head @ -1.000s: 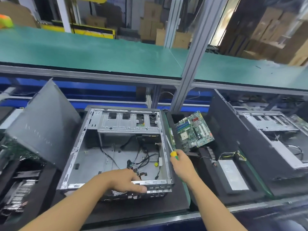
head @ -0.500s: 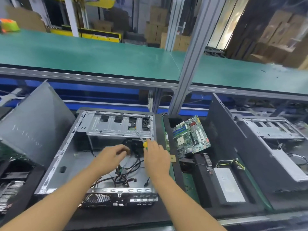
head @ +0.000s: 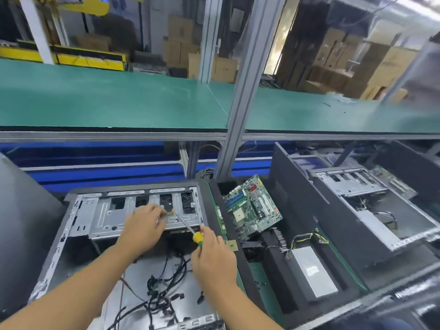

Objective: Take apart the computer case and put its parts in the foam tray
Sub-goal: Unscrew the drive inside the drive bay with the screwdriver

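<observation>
We lean over the open computer case (head: 78, 225). At its far end our left hand (head: 142, 231) lies on the metal drive cage (head: 104, 217), fingers curled at the screwdriver's tip; we cannot tell whether they pinch anything. Our right hand (head: 214, 258) grips the yellow-handled screwdriver (head: 197, 238) above the case floor, where loose cables (head: 162, 296) lie. Just right of the case, the foam tray (head: 273, 256) holds a motherboard (head: 252, 209) and a power supply (head: 314, 270).
</observation>
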`<state>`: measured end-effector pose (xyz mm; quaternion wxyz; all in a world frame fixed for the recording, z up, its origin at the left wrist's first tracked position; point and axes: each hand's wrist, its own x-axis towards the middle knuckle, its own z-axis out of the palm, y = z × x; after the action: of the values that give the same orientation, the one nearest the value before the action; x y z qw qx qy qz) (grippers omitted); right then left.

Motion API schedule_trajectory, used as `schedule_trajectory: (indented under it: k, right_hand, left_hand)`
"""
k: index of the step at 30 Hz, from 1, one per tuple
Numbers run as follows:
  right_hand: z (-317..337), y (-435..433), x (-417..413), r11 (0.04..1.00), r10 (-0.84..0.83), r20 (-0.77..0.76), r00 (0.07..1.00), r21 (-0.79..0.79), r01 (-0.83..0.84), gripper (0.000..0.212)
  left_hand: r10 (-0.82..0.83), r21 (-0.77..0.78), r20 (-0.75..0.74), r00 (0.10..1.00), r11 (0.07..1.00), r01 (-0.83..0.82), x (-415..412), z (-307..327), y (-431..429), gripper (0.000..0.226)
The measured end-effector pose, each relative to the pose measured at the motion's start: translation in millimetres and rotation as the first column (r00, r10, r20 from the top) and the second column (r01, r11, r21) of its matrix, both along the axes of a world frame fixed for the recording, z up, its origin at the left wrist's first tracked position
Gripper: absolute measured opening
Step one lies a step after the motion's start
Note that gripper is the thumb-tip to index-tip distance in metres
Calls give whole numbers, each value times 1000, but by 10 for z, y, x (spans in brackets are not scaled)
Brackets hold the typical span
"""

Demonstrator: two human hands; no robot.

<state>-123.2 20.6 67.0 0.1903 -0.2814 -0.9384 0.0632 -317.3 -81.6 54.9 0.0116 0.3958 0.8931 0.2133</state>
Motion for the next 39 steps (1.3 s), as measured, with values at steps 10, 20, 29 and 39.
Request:
schedule_trajectory:
  k: [10, 20, 29, 39]
  right_hand:
    - [71, 90, -372, 962, -18, -177, 984, -270, -30, 31]
    - [46, 225, -577, 624, -38, -252, 967, -762, -174, 32]
    - [87, 335, -578, 301, 36, -228, 973, -926, -228, 49]
    - [119, 511, -496, 109, 209, -230, 950, -960, -256, 89]
  left_hand:
    - [-90, 128, -70, 993, 987, 99, -238, -208, 15, 7]
    - [-85, 166, 85, 993, 984, 70, -310, -224, 29, 21]
    - [-141, 136, 249, 958, 985, 110, -370, -103, -12, 29]
    - [-93, 196, 411, 907, 980, 12, -334, -12, -39, 42]
